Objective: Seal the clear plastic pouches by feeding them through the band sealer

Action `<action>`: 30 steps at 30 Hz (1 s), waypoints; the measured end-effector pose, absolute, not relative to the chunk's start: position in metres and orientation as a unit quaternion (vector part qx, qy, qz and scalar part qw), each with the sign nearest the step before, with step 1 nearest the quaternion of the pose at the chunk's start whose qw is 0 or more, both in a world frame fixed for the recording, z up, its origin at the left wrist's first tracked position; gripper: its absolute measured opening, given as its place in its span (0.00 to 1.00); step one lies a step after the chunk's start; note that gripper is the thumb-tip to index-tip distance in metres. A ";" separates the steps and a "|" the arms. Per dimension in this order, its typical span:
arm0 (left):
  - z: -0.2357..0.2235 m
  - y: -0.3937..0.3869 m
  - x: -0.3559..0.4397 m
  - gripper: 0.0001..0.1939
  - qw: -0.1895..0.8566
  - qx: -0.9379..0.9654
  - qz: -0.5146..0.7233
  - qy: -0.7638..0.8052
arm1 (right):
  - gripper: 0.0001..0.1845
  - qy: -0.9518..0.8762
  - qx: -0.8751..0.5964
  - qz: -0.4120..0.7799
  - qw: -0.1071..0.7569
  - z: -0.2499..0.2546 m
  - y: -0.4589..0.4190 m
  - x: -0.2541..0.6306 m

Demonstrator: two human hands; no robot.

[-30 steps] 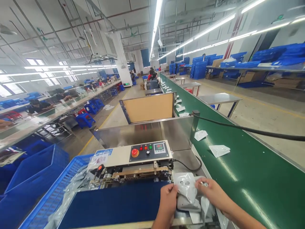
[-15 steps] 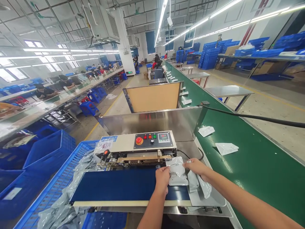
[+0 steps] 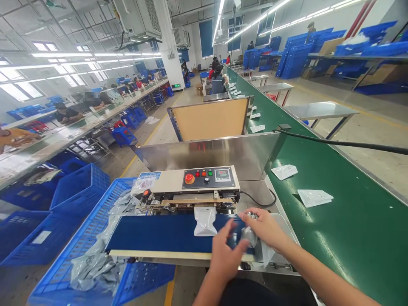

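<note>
A white plastic pouch [image 3: 205,222] hangs by its top edge in the band sealing machine [image 3: 188,180], its lower part over the blue conveyor belt [image 3: 156,233]. To the right, my right hand [image 3: 263,227] pinches another silvery pouch [image 3: 249,237] by its upper end above the belt's right end. My left hand [image 3: 227,253], slightly blurred, is open with thumb and fingers apart, close to the left side of that pouch; I see no pouch in its grasp. Below my right hand, one more pouch [image 3: 267,254] lies on the metal side plate, partly hidden.
A blue basket [image 3: 57,263] full of sealed pouches stands left of the belt. Along the right runs a green conveyor [image 3: 344,238] carrying several white pouches [image 3: 315,198]. A black cable [image 3: 344,143] crosses it. A steel panel [image 3: 204,154] rises behind the machine.
The pouch that both hands held is now in the sealing machine, farther left and let go. My left hand has opened; my right hand has taken hold of another pouch. The camera view has shifted.
</note>
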State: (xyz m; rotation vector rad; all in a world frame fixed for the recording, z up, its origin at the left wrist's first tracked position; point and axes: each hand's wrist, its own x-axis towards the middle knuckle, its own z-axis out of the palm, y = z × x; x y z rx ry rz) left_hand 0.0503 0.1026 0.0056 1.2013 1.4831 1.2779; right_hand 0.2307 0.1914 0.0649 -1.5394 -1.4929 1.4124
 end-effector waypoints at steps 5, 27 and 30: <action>0.022 0.124 0.078 0.29 0.485 0.465 0.515 0.533 | 0.38 -0.522 -0.583 0.511 0.355 0.070 0.193 0.254; -0.038 0.176 0.098 0.30 0.523 0.255 0.517 0.628 | 0.28 -0.450 -0.657 0.548 0.254 0.003 0.211 0.289; -0.042 0.182 0.086 0.29 0.524 0.230 0.525 0.630 | 0.27 -0.455 -0.657 0.553 0.235 -0.002 0.224 0.268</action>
